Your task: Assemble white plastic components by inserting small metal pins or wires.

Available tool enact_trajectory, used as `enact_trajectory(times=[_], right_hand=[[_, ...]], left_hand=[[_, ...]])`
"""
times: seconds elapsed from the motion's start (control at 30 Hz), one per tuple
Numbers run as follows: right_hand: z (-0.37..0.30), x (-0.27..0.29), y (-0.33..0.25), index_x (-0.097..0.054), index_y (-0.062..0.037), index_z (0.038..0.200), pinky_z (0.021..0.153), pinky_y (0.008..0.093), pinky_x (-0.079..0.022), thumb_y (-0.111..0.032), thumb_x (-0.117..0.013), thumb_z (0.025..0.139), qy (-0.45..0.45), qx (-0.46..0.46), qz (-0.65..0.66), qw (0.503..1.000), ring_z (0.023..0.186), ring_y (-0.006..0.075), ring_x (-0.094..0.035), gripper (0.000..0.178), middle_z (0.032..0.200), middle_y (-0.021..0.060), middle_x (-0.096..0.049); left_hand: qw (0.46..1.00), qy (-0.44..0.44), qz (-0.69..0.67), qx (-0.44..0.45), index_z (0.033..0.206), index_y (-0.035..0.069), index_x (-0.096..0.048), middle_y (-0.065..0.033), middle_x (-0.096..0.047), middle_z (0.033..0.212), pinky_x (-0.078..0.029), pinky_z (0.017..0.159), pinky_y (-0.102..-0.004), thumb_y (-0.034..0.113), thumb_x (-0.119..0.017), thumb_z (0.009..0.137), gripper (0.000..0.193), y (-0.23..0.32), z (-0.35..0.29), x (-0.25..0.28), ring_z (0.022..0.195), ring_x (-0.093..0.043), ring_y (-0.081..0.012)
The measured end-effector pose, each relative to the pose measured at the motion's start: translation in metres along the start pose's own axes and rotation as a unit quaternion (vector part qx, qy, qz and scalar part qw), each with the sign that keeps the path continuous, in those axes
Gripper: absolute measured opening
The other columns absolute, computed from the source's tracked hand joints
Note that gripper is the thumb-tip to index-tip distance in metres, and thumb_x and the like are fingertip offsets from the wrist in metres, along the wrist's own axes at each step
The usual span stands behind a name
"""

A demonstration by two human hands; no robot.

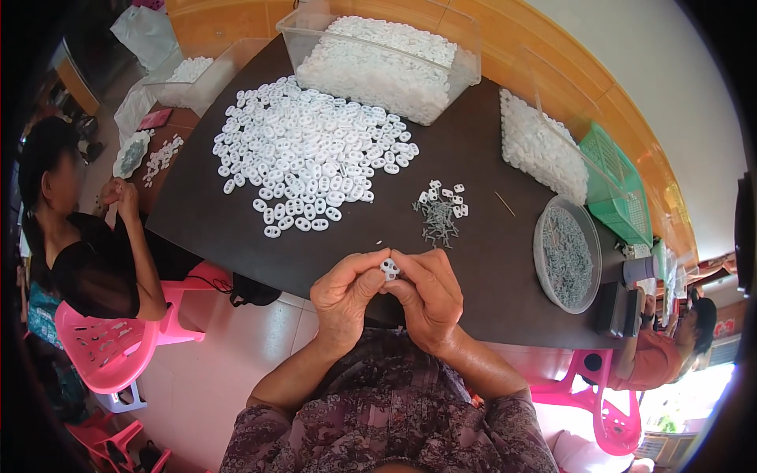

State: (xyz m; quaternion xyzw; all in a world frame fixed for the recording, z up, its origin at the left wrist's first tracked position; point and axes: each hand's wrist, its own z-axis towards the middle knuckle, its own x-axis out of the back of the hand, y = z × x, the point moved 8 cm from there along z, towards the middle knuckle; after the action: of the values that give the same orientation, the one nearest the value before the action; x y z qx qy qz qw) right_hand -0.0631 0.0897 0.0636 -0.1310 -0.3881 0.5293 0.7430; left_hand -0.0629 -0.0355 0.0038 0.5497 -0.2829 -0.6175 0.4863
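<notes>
In front of my chest, at the table's near edge, my left hand [342,298] and my right hand [430,295] meet, closed. Thumbs and fingertips of both pinch a small white plastic piece with dark holes [389,269]. Part of it is hidden by the fingers. Beyond my hands and to the left spreads a big pile of white oval two-holed pieces [303,150]. Ahead and slightly right lies a small heap of grey screws [438,221], with several small white squarish pieces [460,210] beside it.
A clear bin [467,59] full of white pieces stands at the back. On the right are another filled bin [544,146], a green basket [619,185] and a round tub [597,272] of screws. A thin stick [505,203] lies nearby. Other people sit at left and far right.
</notes>
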Motion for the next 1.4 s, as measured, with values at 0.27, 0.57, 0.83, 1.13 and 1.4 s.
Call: enact_trajectory(times=[0.27,0.57,0.83,1.13,1.4], right_hand=[[-0.001,-0.002,-0.004,-0.064,0.0038,0.107,0.063,0.0311,-0.048,0.0,-0.074,0.071,0.016,0.011,0.016,1.0,0.075,0.0246,-0.057,0.037,0.09,0.0115,-0.064],[0.004,-0.004,-0.008,-0.063,0.004,0.11,0.063,0.0296,-0.048,-0.007,-0.077,0.073,-0.004,-0.054,0.051,0.997,0.076,0.0229,-0.056,0.041,0.091,0.0105,-0.064],[0.0,0.0,-0.009,-0.063,0.0013,0.102,0.062,0.0302,-0.046,-0.011,-0.076,0.074,0.035,-0.035,0.048,0.998,0.073,0.0228,-0.057,0.033,0.088,0.0091,-0.064],[-0.003,0.003,-0.017,-0.063,0.0006,0.101,0.065,0.0329,-0.047,-0.014,-0.074,0.075,0.061,0.032,-0.007,0.998,0.075,0.0254,-0.059,0.031,0.087,0.0099,-0.064],[-0.004,0.002,-0.021,-0.06,-0.0002,0.101,0.064,0.0334,-0.047,-0.012,-0.07,0.08,0.066,0.054,-0.009,0.996,0.072,0.0246,-0.057,0.026,0.086,0.009,-0.061]], left_hand=[[0.998,0.025,0.028,-0.059,0.106,-0.003,-0.065,-0.0008,-0.058,0.081,-0.042,0.063,-0.019,0.012,-0.065,0.09,0.022,0.007,-0.004,0.0,0.071,-0.051,-0.0067],[0.999,0.035,-0.001,-0.03,0.106,-0.005,-0.063,-0.0062,-0.062,0.095,-0.046,0.077,-0.0225,0.012,-0.064,0.091,0.023,0.012,-0.008,0.002,0.084,-0.057,-0.0101],[0.999,0.045,-0.009,-0.025,0.11,-0.004,-0.062,-0.0027,-0.059,0.09,-0.044,0.071,-0.019,0.011,-0.062,0.092,0.023,0.017,-0.01,-0.005,0.08,-0.053,-0.007],[0.998,0.022,-0.025,-0.049,0.107,-0.004,-0.061,-0.0019,-0.056,0.086,-0.04,0.071,-0.0222,0.02,-0.061,0.093,0.028,0.016,-0.014,-0.011,0.078,-0.048,-0.0086],[0.994,0.027,-0.01,-0.108,0.107,-0.003,-0.06,-0.0036,-0.057,0.086,-0.041,0.067,-0.0227,0.019,-0.058,0.095,0.025,0.016,-0.019,-0.014,0.076,-0.05,-0.0102]])
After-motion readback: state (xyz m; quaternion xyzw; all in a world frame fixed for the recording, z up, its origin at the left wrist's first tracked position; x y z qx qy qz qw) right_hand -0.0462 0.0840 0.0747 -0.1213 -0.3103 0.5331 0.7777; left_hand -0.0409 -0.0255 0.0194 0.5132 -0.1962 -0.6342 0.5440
